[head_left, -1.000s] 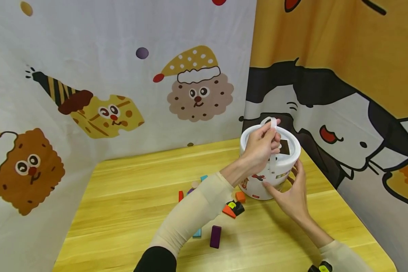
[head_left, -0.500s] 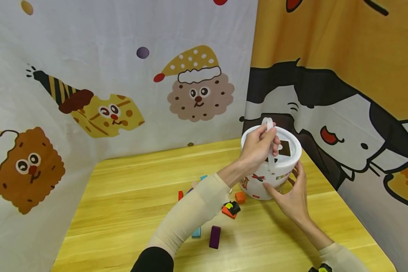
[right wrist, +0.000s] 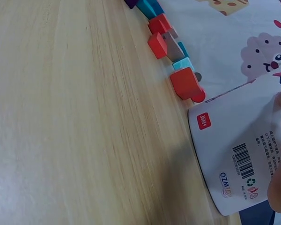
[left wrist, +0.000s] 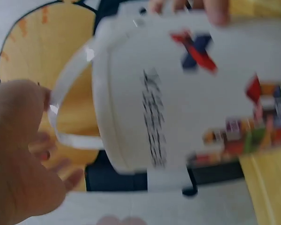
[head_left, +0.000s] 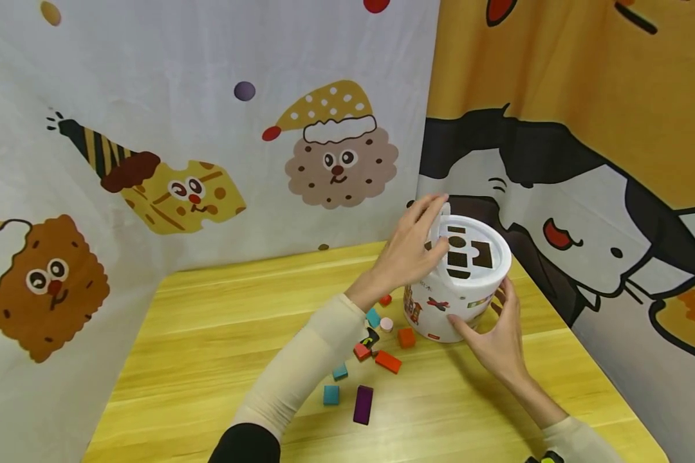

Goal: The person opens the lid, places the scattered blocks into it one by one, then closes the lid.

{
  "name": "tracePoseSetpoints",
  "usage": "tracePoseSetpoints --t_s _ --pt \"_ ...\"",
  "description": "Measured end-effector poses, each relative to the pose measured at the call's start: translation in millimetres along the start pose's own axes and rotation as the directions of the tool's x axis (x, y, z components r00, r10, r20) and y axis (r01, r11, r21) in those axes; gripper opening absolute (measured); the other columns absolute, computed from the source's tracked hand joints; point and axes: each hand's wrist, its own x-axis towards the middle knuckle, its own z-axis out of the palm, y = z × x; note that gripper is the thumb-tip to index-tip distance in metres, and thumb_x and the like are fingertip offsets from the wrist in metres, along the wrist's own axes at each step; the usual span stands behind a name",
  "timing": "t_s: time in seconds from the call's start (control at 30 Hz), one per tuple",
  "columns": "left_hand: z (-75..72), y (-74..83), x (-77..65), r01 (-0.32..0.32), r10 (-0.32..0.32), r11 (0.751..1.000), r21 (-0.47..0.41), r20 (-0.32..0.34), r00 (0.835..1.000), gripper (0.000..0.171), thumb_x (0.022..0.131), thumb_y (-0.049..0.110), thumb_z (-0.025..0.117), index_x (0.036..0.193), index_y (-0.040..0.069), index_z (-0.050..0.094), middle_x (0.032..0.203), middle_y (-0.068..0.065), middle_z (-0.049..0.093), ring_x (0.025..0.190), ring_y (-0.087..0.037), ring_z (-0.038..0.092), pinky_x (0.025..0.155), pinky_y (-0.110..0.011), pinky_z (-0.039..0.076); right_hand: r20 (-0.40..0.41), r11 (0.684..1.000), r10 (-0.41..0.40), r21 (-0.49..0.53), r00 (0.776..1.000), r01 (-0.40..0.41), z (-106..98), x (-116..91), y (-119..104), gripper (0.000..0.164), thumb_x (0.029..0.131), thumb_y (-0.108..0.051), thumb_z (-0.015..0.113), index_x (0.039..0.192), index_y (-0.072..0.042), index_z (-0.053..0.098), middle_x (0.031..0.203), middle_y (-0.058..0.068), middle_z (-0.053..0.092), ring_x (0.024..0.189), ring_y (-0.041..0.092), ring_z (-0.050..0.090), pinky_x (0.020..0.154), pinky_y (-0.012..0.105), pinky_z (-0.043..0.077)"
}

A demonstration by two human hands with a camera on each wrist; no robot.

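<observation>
A white toy bucket (head_left: 448, 308) with printed pictures stands at the table's right. Its white lid (head_left: 478, 275) has several dark shaped holes. My left hand (head_left: 408, 252) is beside the lid, fingers extended and thumb apart, close to the white strap handle (head_left: 446, 209). In the left wrist view that hand (left wrist: 16, 150) is loosely spread beside the raised handle (left wrist: 65, 86); contact is hard to tell. My right hand (head_left: 500, 341) grips the bucket's side low down, thumb in front and fingers behind, partly hidden. The right wrist view shows a barcode label (right wrist: 243, 160) on the bucket.
Left of the bucket lie loose blocks: an orange cube (head_left: 406, 337), a red-orange block (head_left: 388, 361), a purple block (head_left: 363, 405), a blue block (head_left: 331, 395) and several smaller ones. Printed curtains (head_left: 208, 116) stand behind the wooden table (head_left: 208, 360) and at its right.
My left hand has let go of the handle and moved left, its fingers straightening. The handle has tipped left, showing more of the lid's holes. My right hand keeps its grip.
</observation>
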Motion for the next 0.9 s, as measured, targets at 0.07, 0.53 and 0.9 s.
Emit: tracePoseSetpoints --t_s 0.07,0.53,0.9 --pt "-3.4 -9.0 -1.0 -0.077 0.073 0.993 0.089 0.052 0.996 0.067 0.111 0.022 0.06 0.175 0.011 0.042 0.182 -0.007 0.043 0.171 -0.028 0.039 0.138 -0.05 0.038 0.001 1.0 -0.005 -0.006 1.0 0.005 -0.8 -0.3 0.2 0.137 0.08 -0.007 0.101 0.181 -0.039 0.014 0.181 0.006 0.033 0.16 0.033 0.042 0.128 0.036 0.043" --pt "-14.4 -58.9 -35.7 -0.019 -0.015 0.988 0.153 0.217 0.976 0.086 0.114 0.057 0.059 0.18 0.011 0.029 0.191 -0.004 0.022 0.179 -0.025 0.017 0.144 -0.054 0.025 0.018 1.0 -0.031 0.003 0.999 0.031 -3.2 -0.2 0.6 0.139 0.078 -0.005 0.102 0.181 -0.037 0.015 0.181 0.004 0.033 0.158 0.03 0.042 0.12 0.016 0.041" --pt "5.3 -85.2 -70.7 0.106 -0.118 0.992 0.063 0.238 0.964 0.092 0.113 0.063 0.056 0.184 0.025 0.012 0.191 -0.005 0.019 0.178 -0.032 0.021 0.142 -0.065 0.023 0.012 1.0 -0.014 -0.013 1.0 0.014 -3.9 0.6 1.2 0.137 0.079 -0.006 0.102 0.18 -0.039 0.017 0.18 0.005 0.034 0.158 0.029 0.042 0.12 0.017 0.042"
